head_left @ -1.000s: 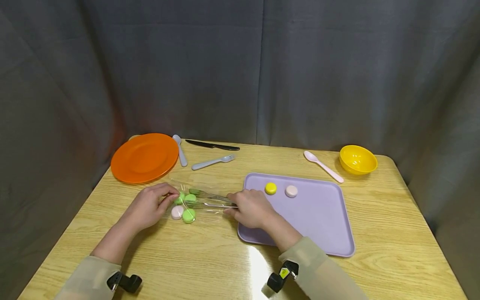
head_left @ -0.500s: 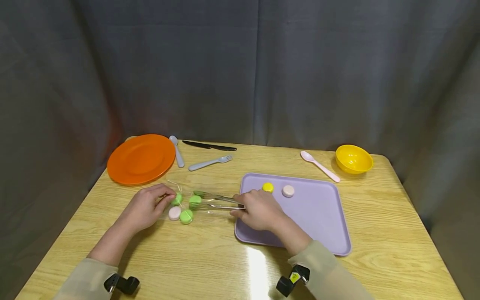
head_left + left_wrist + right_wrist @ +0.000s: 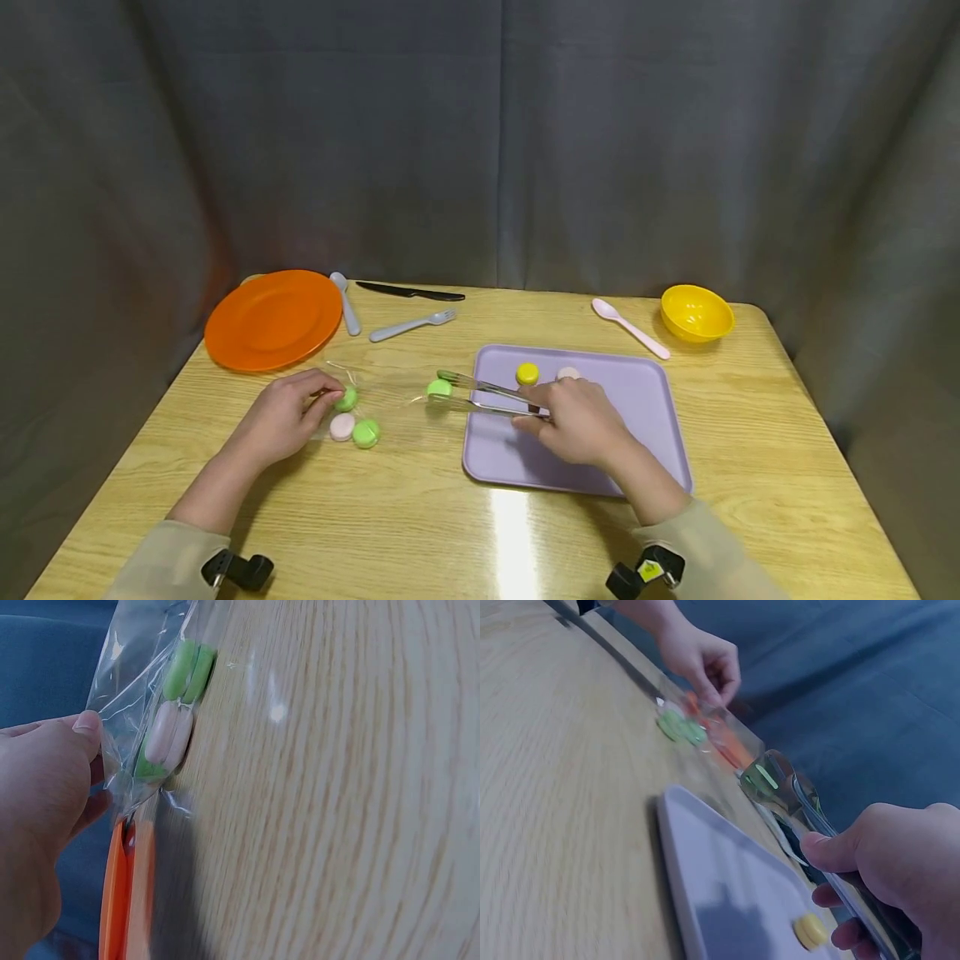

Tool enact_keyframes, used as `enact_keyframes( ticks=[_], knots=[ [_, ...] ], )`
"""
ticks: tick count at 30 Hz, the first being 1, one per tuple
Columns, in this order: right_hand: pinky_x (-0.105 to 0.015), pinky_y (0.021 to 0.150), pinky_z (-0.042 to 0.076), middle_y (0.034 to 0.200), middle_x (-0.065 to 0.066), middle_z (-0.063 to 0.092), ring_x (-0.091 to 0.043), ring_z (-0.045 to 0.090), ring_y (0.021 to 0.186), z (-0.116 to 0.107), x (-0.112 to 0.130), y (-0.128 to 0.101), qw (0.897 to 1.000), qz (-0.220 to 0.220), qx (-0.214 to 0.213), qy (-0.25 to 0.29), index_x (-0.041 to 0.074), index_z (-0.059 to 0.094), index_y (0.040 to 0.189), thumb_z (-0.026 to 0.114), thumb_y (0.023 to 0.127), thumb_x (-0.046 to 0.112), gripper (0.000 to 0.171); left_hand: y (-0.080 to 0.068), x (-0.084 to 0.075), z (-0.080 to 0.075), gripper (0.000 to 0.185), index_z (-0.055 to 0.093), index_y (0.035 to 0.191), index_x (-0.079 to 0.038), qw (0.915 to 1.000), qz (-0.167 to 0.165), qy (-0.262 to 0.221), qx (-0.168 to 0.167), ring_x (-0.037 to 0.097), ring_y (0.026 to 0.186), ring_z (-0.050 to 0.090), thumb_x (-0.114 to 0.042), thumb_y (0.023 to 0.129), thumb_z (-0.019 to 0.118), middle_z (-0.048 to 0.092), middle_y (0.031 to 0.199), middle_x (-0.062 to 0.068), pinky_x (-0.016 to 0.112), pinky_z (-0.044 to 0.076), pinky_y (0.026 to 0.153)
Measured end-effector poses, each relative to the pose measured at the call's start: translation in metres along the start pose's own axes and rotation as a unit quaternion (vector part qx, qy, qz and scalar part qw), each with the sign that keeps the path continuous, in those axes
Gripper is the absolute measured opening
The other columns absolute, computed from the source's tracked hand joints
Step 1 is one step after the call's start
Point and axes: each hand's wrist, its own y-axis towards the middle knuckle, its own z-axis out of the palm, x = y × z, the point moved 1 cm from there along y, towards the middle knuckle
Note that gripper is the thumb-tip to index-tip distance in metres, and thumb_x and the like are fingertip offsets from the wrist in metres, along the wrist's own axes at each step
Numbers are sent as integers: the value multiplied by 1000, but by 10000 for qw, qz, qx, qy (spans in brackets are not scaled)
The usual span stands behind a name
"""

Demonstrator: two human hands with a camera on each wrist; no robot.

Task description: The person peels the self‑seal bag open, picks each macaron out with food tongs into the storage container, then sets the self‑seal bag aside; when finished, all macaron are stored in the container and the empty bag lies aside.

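My left hand (image 3: pixel 285 415) pinches the edge of a clear plastic bag (image 3: pixel 135 682) on the table. Inside the bag lie two green macarons and a pale pink one (image 3: pixel 169 735). My right hand (image 3: pixel 577 417) grips metal tongs (image 3: pixel 498 396), whose tips hold a green macaron (image 3: pixel 439 388) just left of the lilac tray (image 3: pixel 645 417). In the right wrist view, that macaron is apart from the bag. A yellow macaron (image 3: pixel 527 373) sits on the tray, beside a pale pink macaron (image 3: pixel 567 372) partly hidden behind my right hand.
An orange plate (image 3: pixel 273 321) lies at the back left, beside a grey spoon (image 3: pixel 345 304). Nearby are a black knife (image 3: pixel 410 292) and a grey fork (image 3: pixel 412 325). A pink spoon (image 3: pixel 630 328) and yellow bowl (image 3: pixel 697 314) are at the back right.
The right hand has moved right, drawing the green macaron in the tongs away from the others and out of the bag toward the tray. The left hand keeps its hold on the bag.
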Motion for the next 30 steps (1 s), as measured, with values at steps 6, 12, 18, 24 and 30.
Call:
enact_keyframes(
  ticks=[6, 12, 18, 24, 30],
  knots=[
    [-35, 52, 37, 68, 11, 54, -10, 45, 59, -20, -23, -23, 9989, 364, -218, 222, 20, 79, 100, 84, 93, 34, 17, -1, 1, 0, 7, 77, 103, -15, 10000, -25, -26, 17, 20, 95, 72, -10, 98, 78, 74, 101, -6, 48, 60, 85],
    [-33, 49, 30, 59, 16, 41, -8, 39, 55, -42, -51, -52, 9959, 705, -538, 175, 25, 75, 95, 83, 93, 34, 12, 0, 0, 0, 8, 77, 104, -14, 10000, -30, -44, 38, 20, 96, 72, -9, 98, 78, 74, 101, -6, 48, 60, 86],
    [-35, 51, 31, 57, 13, 41, -14, 42, 56, -56, -78, -82, 9909, 1155, -696, 52, 16, 81, 115, 82, 94, 35, 28, 0, -1, 0, 8, 77, 104, -13, 10000, -66, -43, 54, 20, 95, 72, -9, 98, 78, 74, 101, -5, 48, 60, 85],
    [-37, 54, 31, 57, 10, 49, -20, 47, 62, -62, -102, -106, 9811, 1852, -537, 155, 6, 72, 135, 81, 95, 42, 55, 0, -2, -1, 8, 76, 103, -14, 10000, -21, -7, 22, 21, 95, 72, -8, 97, 78, 74, 101, -5, 48, 60, 85],
    [-37, 55, 35, 75, -4, 70, -24, 54, 70, -59, -117, -124, 9789, 1959, -577, 36, 5, 75, 131, 81, 96, 39, 49, 0, -2, -1, 9, 76, 104, -13, 10000, -10, 5, 35, 21, 95, 72, -8, 97, 78, 74, 100, -5, 48, 60, 84]
  ],
)
